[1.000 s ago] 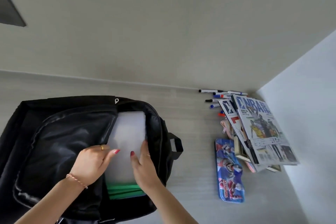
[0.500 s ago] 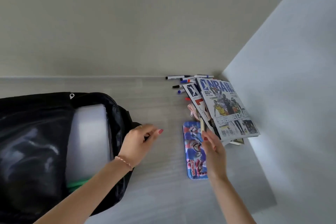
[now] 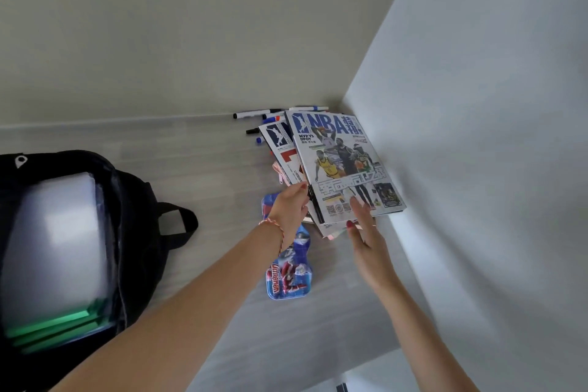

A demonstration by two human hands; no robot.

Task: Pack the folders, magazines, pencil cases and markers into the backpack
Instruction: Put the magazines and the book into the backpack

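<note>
The black backpack [image 3: 133,200] lies open at the left, with translucent white and green folders [image 3: 54,242] inside its main pocket. A stack of magazines sits in the corner, the NBA magazine [image 3: 340,162] on top and a second one [image 3: 280,140] under it. My left hand [image 3: 289,210] grips the stack's left edge. My right hand [image 3: 366,232] holds its near edge, fingers on the cover, thumb at the edge. A blue cartoon pencil case [image 3: 291,274] lies partly under my left wrist. Several markers [image 3: 254,114] lie behind the stack.
A pink item [image 3: 280,173] peeks out at the left of the magazines. A white wall [image 3: 477,169] rises right beside the stack, and the back wall runs just behind the markers. The backpack's handle loop [image 3: 178,226] sticks out toward the pencil case.
Both hands left the folders in the backpack and moved right to the magazine stack. The view swung right, so the backpack now sits at the left edge.
</note>
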